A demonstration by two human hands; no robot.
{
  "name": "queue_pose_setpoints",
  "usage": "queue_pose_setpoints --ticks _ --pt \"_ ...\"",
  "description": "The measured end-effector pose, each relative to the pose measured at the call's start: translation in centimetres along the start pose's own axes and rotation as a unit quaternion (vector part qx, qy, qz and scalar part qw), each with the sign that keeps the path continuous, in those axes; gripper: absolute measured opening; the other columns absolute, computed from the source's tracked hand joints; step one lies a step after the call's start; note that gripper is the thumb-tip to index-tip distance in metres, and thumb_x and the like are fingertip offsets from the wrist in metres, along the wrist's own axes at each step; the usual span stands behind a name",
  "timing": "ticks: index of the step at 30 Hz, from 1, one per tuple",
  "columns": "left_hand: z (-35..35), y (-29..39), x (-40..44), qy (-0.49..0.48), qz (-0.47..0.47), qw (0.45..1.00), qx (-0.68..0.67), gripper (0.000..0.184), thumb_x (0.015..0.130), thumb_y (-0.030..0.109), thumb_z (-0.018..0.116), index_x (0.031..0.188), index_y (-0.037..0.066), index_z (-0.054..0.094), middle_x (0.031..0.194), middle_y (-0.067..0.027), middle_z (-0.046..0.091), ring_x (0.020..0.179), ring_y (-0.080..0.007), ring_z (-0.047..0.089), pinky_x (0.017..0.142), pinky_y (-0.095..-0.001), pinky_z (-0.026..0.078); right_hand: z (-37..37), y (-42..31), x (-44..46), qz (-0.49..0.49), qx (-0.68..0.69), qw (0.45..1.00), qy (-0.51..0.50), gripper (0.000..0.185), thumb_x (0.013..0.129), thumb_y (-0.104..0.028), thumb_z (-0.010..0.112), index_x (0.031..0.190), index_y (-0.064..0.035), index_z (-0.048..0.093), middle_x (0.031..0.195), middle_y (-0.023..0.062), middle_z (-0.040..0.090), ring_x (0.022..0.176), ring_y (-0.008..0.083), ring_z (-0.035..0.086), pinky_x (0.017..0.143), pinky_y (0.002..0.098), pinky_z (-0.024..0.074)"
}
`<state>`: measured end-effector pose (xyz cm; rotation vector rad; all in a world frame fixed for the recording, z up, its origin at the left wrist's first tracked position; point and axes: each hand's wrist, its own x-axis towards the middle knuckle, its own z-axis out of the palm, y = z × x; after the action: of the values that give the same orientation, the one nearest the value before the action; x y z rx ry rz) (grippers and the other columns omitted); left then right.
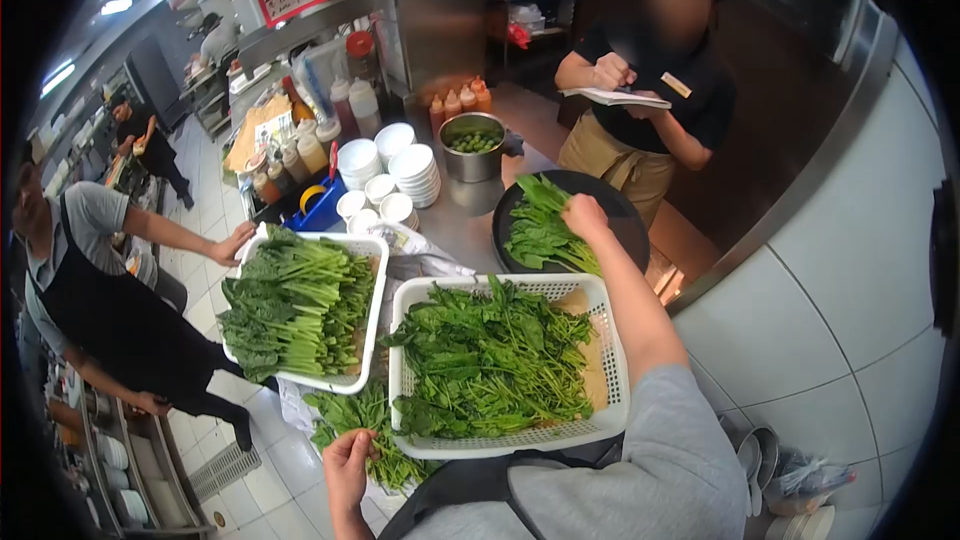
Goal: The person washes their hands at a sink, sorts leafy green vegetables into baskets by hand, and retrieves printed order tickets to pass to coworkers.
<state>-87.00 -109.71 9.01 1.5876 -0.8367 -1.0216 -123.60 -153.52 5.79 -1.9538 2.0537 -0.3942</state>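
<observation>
My right hand [584, 217] is closed around a bunch of leafy greens [540, 225], over a round black tray [625, 202]. Below it, a white plastic basket [615, 410] lined with brown paper holds a wide pile of leafy greens with thin stems [490, 355]. At the lower left, my left hand [350, 460] is closed in a pinch beside a loose heap of the same greens [365, 425]. Whatever its fingertips hold is too small to make out. A second white basket [375, 315] contains thick-stemmed greens in neat rows [295, 305].
A co-worker's hand [235, 243] touches the left basket. Across the counter a person writes on a notepad [615, 97]. Stacked white bowls [412, 175], a metal pot of small green fruits [472, 148] and sauce bottles [460, 100] stand behind the baskets. A tiled wall [800, 330] borders the right.
</observation>
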Motion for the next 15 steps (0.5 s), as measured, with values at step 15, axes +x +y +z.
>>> queue_pose_setpoints --ticks 15 --pt "0.3 0.7 1.1 -0.066 0.014 0.998 0.014 0.022 0.092 0.017 0.055 0.092 -0.003 0.064 0.067 -0.001 0.057 0.062 -0.0087 0.052 0.06 -0.0223 0.042 7.4 -10.9 -25.9 -0.372 0.068 0.921 -0.093 0.041 0.074 -0.027 0.07 0.11 -0.0089 0.059 0.105 0.0098 0.054 0.097 0.0287 0.055 0.087 0.0412 0.0436"
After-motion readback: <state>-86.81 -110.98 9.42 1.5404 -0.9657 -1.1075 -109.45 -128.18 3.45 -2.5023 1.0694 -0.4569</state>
